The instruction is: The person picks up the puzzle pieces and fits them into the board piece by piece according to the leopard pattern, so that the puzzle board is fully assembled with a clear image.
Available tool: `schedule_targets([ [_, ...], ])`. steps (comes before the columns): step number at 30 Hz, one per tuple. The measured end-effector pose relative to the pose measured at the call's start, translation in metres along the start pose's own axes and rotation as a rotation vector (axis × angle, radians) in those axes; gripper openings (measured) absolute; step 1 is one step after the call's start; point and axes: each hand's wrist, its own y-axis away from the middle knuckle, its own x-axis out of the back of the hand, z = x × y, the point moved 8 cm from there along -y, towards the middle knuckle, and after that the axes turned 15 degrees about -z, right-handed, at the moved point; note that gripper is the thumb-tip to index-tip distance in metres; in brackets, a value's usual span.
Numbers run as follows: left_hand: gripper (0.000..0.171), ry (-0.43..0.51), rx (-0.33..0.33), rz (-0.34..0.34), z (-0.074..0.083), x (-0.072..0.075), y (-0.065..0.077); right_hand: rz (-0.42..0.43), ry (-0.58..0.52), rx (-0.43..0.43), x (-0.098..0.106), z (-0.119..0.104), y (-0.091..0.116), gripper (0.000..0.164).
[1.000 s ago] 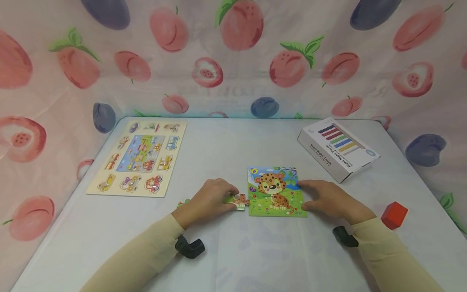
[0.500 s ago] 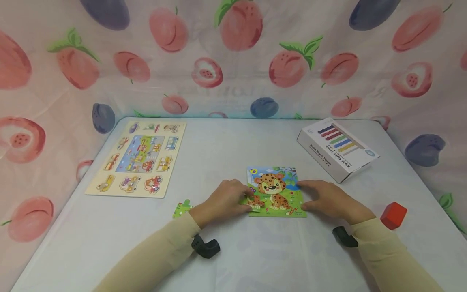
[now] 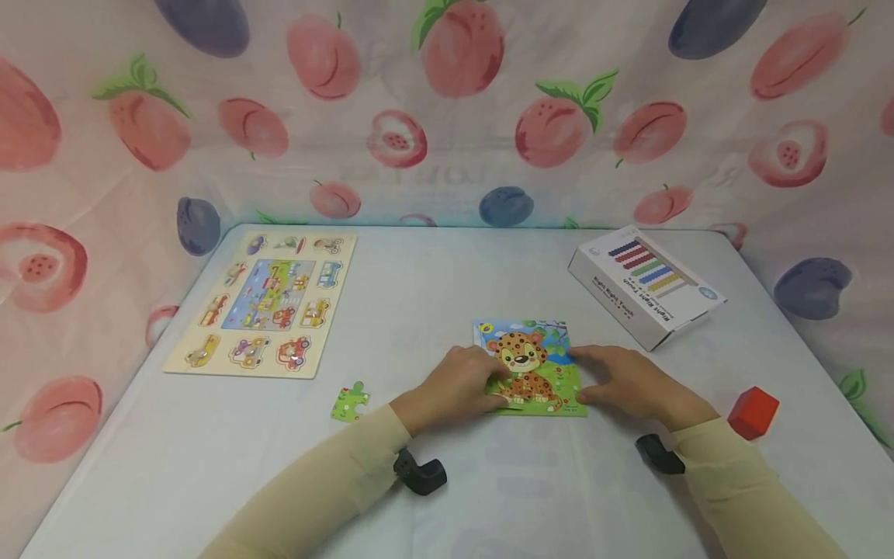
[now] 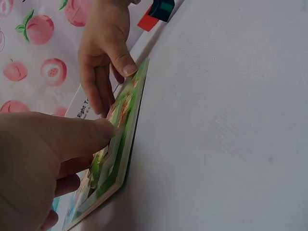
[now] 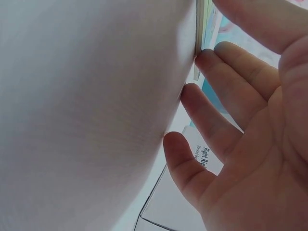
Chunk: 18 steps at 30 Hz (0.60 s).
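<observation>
In the head view a square leopard puzzle board lies mid-table, its lower left part hidden behind my left hand. That hand pinches a jigsaw piece between thumb and fingers over the board's left side, as the left wrist view shows. My right hand touches the board's right edge with thumb and fingertips. In the right wrist view its fingers reach out fairly straight, tips on the table and against the board's edge. Another green jigsaw piece lies on the table left of my left wrist.
A wooden vehicle puzzle board lies at the far left. At the back right rests a white box with coloured bars pictured on it. A red block sits right of my right wrist. A fruit-patterned curtain hangs behind the table.
My left hand has moved right, carrying the jigsaw piece from beside the leopard board to over it. The green piece at left is uncovered. My right hand stays still.
</observation>
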Motion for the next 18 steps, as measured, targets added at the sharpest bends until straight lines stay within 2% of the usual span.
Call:
schedule_targets([
  [18,0.033,-0.003,0.012,0.041,0.015,-0.007,-0.011,0.012,0.041,0.011,0.002,-0.004,0.002,0.071],
])
